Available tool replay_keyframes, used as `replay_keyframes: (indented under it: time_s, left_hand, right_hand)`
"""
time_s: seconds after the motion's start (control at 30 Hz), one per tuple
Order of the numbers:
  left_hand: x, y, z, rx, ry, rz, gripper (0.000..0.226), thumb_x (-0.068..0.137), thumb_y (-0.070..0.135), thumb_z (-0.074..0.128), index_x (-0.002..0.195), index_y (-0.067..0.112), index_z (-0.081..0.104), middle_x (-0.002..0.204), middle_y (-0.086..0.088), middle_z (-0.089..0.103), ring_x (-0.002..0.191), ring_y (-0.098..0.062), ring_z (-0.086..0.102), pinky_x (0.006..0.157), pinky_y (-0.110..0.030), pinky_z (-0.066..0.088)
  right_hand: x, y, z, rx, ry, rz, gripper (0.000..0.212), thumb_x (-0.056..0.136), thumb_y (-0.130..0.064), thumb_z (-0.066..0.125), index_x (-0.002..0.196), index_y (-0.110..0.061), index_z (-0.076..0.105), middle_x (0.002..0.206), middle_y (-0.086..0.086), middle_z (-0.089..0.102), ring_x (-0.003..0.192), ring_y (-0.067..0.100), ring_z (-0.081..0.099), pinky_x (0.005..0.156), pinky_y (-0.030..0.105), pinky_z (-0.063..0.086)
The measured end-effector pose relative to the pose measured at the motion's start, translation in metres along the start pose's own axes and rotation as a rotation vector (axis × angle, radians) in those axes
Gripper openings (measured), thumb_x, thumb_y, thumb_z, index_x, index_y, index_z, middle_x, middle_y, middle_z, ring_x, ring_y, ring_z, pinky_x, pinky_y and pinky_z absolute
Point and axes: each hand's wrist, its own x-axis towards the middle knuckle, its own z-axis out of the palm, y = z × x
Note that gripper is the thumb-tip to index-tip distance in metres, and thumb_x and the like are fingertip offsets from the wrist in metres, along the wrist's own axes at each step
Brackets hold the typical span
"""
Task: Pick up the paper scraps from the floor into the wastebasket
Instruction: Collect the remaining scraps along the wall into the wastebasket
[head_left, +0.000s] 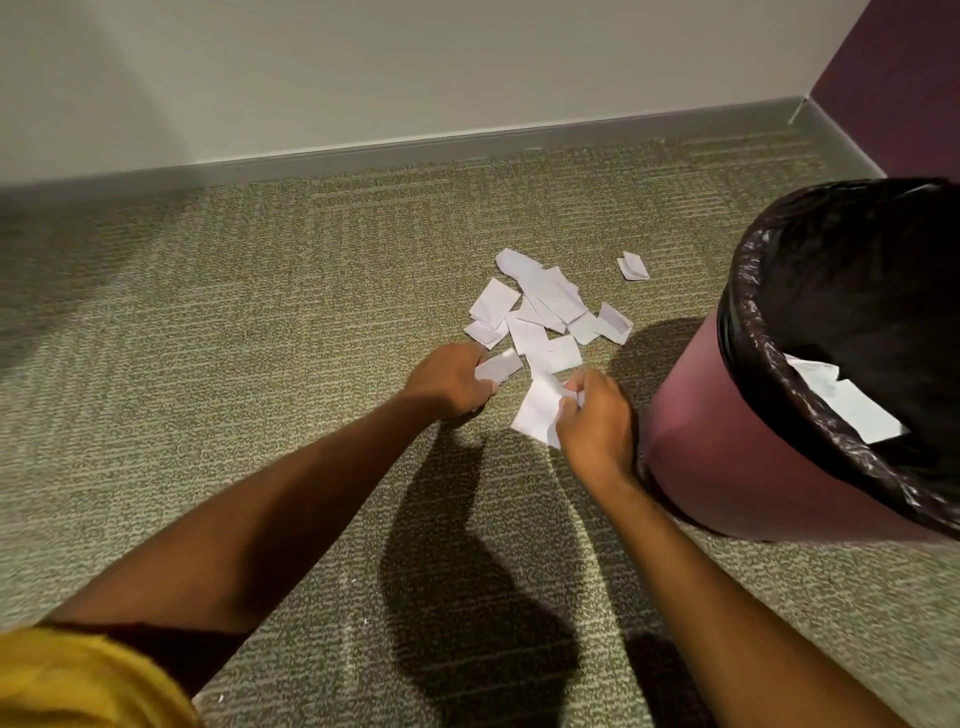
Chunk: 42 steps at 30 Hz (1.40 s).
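Several white paper scraps (545, 306) lie in a loose pile on the carpet, and one more scrap (634, 266) sits apart to the right. My left hand (449, 382) grips a small scrap (500, 365) at the pile's near left edge. My right hand (595, 418) pinches a larger white scrap (540, 408) just in front of the pile. The maroon wastebasket (717, 447) with a black liner stands right of my right hand, and white scraps (852, 402) lie inside it.
A grey baseboard (415, 148) and pale wall run along the far side, and a purple wall (893, 88) closes the right corner. Carpet (208, 312) stretches to the left. My yellow sleeve (78, 680) shows at the bottom left.
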Motion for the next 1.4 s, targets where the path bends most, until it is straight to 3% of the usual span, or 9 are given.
replay_keyframes:
  time_s: [0.13, 0.27, 0.47, 0.6, 0.83, 0.97, 1.1, 1.23, 1.4]
  left_hand:
    - [-0.008, -0.002, -0.003, -0.247, -0.021, -0.023, 0.030, 0.095, 0.023, 0.071, 0.124, 0.015, 0.067, 0.114, -0.008, 0.073, 0.098, -0.026, 0.070, 0.081, -0.038, 0.059]
    - [-0.019, 0.006, -0.015, -0.560, -0.185, -0.012, 0.022, 0.101, 0.015, 0.066, 0.123, 0.012, 0.065, 0.100, -0.013, 0.076, 0.071, -0.016, 0.070, 0.055, -0.028, 0.050]
    - [-0.034, 0.027, -0.036, -0.847, -0.252, 0.033, 0.026, 0.108, 0.036, 0.063, 0.127, 0.018, 0.068, 0.103, -0.004, 0.081, 0.081, -0.014, 0.072, 0.064, -0.030, 0.055]
    - [-0.048, 0.047, -0.056, -1.059, -0.150, 0.076, 0.044, 0.114, 0.044, 0.046, 0.138, 0.010, 0.061, 0.086, 0.001, 0.074, 0.067, -0.011, 0.065, 0.056, -0.029, 0.053]
    - [-0.077, 0.118, -0.101, -1.104, 0.186, 0.295, 0.034, 0.117, 0.033, 0.041, 0.131, 0.012, 0.064, 0.081, 0.002, 0.064, 0.060, -0.009, 0.053, 0.046, -0.024, 0.036]
    - [-0.092, 0.180, -0.121, -1.124, 0.219, 0.447, 0.019, 0.114, 0.031, 0.051, 0.112, 0.017, 0.064, 0.074, 0.006, 0.064, 0.053, -0.006, 0.052, 0.043, -0.022, 0.034]
    - [-0.094, 0.232, -0.116, -1.015, 0.237, 0.458, 0.017, 0.105, 0.028, 0.069, 0.113, 0.013, 0.068, 0.069, 0.013, 0.060, 0.049, 0.004, 0.053, 0.045, -0.015, 0.038]
    - [-0.092, 0.266, -0.101, -0.866, 0.179, 0.462, 0.023, 0.096, 0.036, 0.079, 0.110, 0.020, 0.071, 0.073, 0.013, 0.062, 0.060, -0.002, 0.059, 0.056, -0.023, 0.047]
    - [-0.089, 0.282, -0.092, -0.719, 0.086, 0.490, 0.021, 0.094, 0.025, 0.079, 0.113, 0.019, 0.072, 0.093, 0.002, 0.076, 0.085, -0.017, 0.076, 0.085, -0.043, 0.066]
  right_hand:
    - [-0.016, -0.003, -0.002, 0.148, -0.008, 0.078, 0.017, 0.099, -0.008, 0.070, 0.112, -0.020, 0.067, 0.113, 0.000, 0.070, 0.097, 0.024, 0.066, 0.063, 0.023, 0.042]
    - [-0.026, -0.020, -0.013, 0.378, -0.008, 0.090, 0.044, 0.101, -0.007, 0.068, 0.140, -0.024, 0.057, 0.137, 0.009, 0.067, 0.122, 0.029, 0.067, 0.088, 0.033, 0.053]
    - [-0.031, -0.064, -0.044, 0.530, 0.061, 0.014, 0.031, 0.102, -0.016, 0.070, 0.129, -0.028, 0.064, 0.100, -0.016, 0.057, 0.095, 0.032, 0.077, 0.081, 0.049, 0.066]
    - [-0.035, -0.095, -0.074, 0.600, 0.099, -0.056, 0.033, 0.101, -0.014, 0.071, 0.127, -0.032, 0.063, 0.103, -0.017, 0.061, 0.093, 0.027, 0.078, 0.081, 0.051, 0.066]
    - [-0.049, -0.142, -0.145, 0.702, 0.230, -0.215, 0.036, 0.100, -0.006, 0.068, 0.128, -0.028, 0.062, 0.109, -0.018, 0.066, 0.096, 0.010, 0.074, 0.077, 0.048, 0.068]
    - [-0.054, -0.147, -0.195, 0.717, 0.401, -0.255, 0.036, 0.097, -0.010, 0.067, 0.125, -0.031, 0.062, 0.107, -0.021, 0.070, 0.097, 0.003, 0.073, 0.085, 0.046, 0.066]
    - [-0.053, -0.126, -0.240, 0.790, 0.437, -0.211, 0.039, 0.095, -0.012, 0.070, 0.119, -0.041, 0.059, 0.113, -0.014, 0.073, 0.101, 0.004, 0.075, 0.090, 0.043, 0.066]
    - [-0.049, -0.099, -0.272, 0.768, 0.404, -0.107, 0.049, 0.097, -0.011, 0.070, 0.136, -0.039, 0.059, 0.130, -0.018, 0.064, 0.118, 0.010, 0.071, 0.098, 0.048, 0.065]
    - [-0.046, -0.069, -0.292, 0.820, 0.286, 0.067, 0.050, 0.099, -0.010, 0.072, 0.141, -0.035, 0.059, 0.123, -0.010, 0.068, 0.101, 0.023, 0.080, 0.082, 0.058, 0.068]
